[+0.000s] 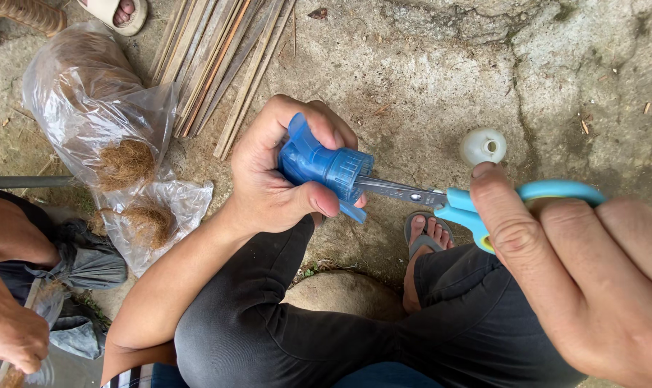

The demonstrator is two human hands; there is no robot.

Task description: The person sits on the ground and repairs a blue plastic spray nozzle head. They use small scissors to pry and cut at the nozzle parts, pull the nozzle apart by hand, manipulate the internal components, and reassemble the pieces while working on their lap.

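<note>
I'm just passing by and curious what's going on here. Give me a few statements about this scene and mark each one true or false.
1. The left hand holds a blue plastic cap. True.
2. The right hand holds a knife. False: it holds scissors with light blue handles.
3. The scissor blades point into the cap. True.
4. The small white round piece sits in the person's lap. False: it lies on the concrete ground.
5. A clear plastic bag with brown fibre lies on the ground to the left. True.
6. The thin wooden strips are stacked on the person's knee. False: they lie on the ground ahead.
</note>
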